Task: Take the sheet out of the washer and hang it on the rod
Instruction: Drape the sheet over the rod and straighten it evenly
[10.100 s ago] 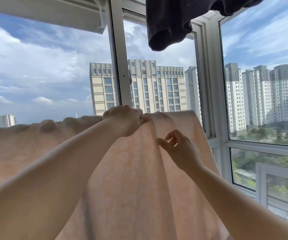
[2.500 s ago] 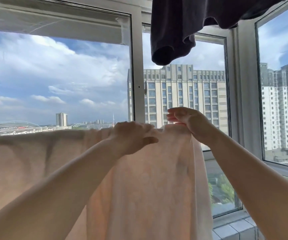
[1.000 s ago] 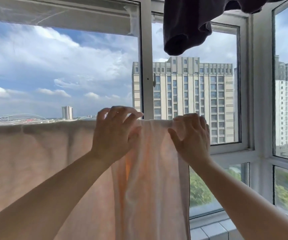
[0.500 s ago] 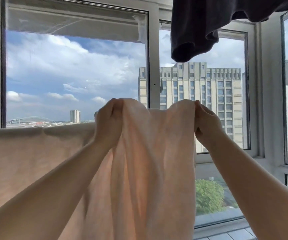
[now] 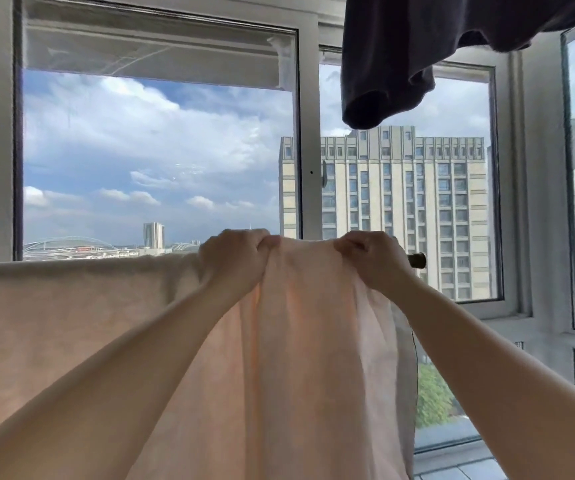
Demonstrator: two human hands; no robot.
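No text, label, brand, number or sign can be read anywhere — not on the sheet (image 5: 313, 341), the window frame (image 5: 308, 150), the dark garment (image 5: 400, 57) or the buildings (image 5: 400, 209) outside.

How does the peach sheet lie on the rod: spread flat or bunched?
Partly bunched: the sheet lies flat leftward, but gathers in folds between left hand and right hand.
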